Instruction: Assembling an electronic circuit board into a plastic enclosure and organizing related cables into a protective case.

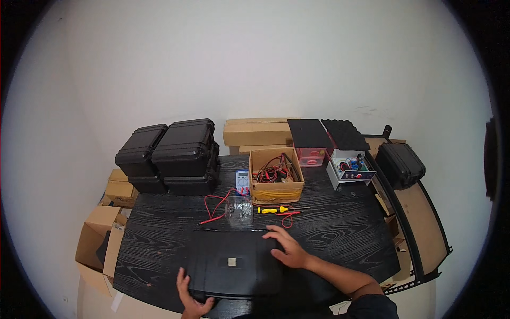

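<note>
A flat black hard case (pixel 241 276) lies closed on the near part of the table, a small pale patch in the middle of its lid. My left hand (pixel 192 299) holds its near left corner, fingers along the left side and thumb at the front edge. Across the far right corner rests my right hand (pixel 287 249), fingers curled over the back edge and thumb on the lid. Just beyond the case are a clear tray (pixel 239 211) of small parts, a yellow and black screwdriver (pixel 272 210), red test leads (pixel 211 219) and a blue multimeter (pixel 242 179).
A cardboard box (pixel 276 192) of cables stands mid-table. Stacked black cases (pixel 183 141) fill the back left. At the back right sit a red drawer unit (pixel 311 157) and an open white electronic device (pixel 351 173). Beside the table's right edge is a black metal frame (pixel 409 234).
</note>
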The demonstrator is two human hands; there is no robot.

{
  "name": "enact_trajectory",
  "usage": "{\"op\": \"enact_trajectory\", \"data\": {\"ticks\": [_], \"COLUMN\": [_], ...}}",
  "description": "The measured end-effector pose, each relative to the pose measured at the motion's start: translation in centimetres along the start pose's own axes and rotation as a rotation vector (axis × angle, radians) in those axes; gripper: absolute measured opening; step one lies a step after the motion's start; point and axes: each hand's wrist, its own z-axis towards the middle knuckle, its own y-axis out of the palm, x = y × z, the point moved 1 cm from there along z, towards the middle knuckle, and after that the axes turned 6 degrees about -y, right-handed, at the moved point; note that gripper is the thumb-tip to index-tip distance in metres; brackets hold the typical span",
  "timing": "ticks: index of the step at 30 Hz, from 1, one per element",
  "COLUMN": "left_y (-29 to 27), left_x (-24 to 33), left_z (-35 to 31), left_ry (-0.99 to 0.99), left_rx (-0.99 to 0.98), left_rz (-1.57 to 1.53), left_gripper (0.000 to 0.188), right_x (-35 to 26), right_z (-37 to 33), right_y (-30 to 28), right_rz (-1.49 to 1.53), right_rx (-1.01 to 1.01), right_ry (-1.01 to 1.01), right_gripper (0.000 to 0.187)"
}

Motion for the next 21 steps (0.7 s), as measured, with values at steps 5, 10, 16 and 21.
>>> {"op": "enact_trajectory", "data": {"ticks": [5,10,16,21], "left_y": [4.1,5.9,5.1,5.2], "left_x": [1.4,2.0,0.1,-0.6], "left_z": [-0.1,1.1,2.5,3.0], "left_ry": [0.122,0.276,0.435,0.524], "left_rx": [-0.151,-0.314,-0.387,-0.369], "left_rz": [-0.088,-0.075,0.072,0.118], "left_gripper": [0.098,0.104,0.089,0.084], "right_x": [0.0,-1.3,-9.7,-10.2], "right_z": [-2.7,-4.4,-7.1,-8.5], "right_y": [-4.4,-6.8,-6.4,-1.8], "right_rz": [-0.138,-0.176,-0.504,-0.753], "right_rx": [0.03,0.103,-0.062,-0.576], "right_ry": [0.128,0.166,-0.051,-0.159], "right_gripper": [0.056,0.054,0.052,0.076]}}
